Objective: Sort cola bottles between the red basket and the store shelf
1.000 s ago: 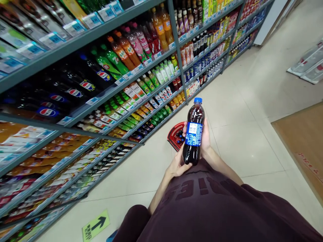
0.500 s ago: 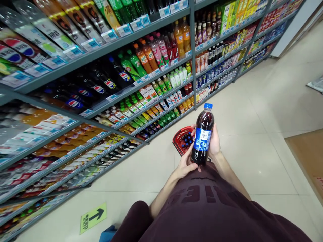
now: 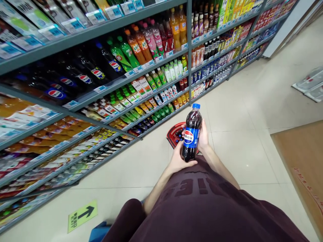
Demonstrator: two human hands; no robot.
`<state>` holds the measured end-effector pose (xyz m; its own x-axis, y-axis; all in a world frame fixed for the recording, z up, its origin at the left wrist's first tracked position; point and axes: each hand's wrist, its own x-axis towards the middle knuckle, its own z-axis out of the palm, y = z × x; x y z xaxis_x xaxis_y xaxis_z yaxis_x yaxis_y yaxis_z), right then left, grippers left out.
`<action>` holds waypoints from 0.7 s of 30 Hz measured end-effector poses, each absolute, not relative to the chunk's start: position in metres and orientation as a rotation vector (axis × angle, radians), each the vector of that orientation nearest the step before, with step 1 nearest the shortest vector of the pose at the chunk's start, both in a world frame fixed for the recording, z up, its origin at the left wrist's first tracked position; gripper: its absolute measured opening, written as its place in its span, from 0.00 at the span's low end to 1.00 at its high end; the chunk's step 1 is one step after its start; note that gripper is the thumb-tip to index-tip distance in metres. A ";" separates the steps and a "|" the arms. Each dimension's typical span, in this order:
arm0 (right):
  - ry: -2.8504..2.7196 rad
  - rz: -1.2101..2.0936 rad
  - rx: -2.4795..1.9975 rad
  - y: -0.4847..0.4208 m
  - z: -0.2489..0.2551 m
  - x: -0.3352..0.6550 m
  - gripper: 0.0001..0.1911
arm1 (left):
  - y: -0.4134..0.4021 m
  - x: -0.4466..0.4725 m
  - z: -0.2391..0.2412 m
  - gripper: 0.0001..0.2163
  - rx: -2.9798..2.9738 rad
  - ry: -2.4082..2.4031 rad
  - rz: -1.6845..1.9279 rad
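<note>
A dark cola bottle (image 3: 191,132) with a blue cap and a blue label stands almost upright in front of my body. The round red, white and blue logo on its label faces me. My left hand (image 3: 178,158) is wrapped round the lower left side, its thumb across the base. On the other side, my right hand (image 3: 203,136) grips the bottle, with its fingers partly hidden behind it. Below and behind the bottle, a red basket (image 3: 173,131) on the floor holds several bottles with blue caps; my hands and the bottle cover part of it.
Shelves (image 3: 161,55) full of drink bottles run along the left and away ahead. A green arrow sign (image 3: 82,216) is on the tiled floor at lower left, near a blue object (image 3: 99,232). A brown cardboard sheet (image 3: 300,161) lies on the right.
The bottle has been turned in my hands: its label now shows the round logo instead of the white printed panel. My view has shifted slightly.
</note>
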<state>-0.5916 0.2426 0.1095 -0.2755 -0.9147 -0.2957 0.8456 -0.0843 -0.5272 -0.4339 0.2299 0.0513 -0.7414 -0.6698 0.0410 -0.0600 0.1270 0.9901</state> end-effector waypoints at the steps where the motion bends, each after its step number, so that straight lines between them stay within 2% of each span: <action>1: 0.741 -1.692 -0.147 0.244 0.109 -0.592 0.42 | 0.230 -0.433 0.053 0.42 0.717 -1.969 -1.621; 3: 0.753 -1.662 -0.186 0.246 0.105 -0.594 0.46 | 0.230 -0.433 0.055 0.40 0.726 -1.996 -1.621; 6: 0.696 -1.621 -0.256 0.249 0.099 -0.597 0.49 | 0.232 -0.432 0.054 0.43 0.679 -1.872 -1.788; 13: 0.676 -1.790 -0.300 0.253 0.102 -0.599 0.39 | 0.235 -0.426 0.046 0.46 0.582 -1.685 -2.013; 21: 0.716 -1.805 -0.210 0.254 0.117 -0.598 0.42 | 0.228 -0.424 0.054 0.43 0.384 -1.680 -2.058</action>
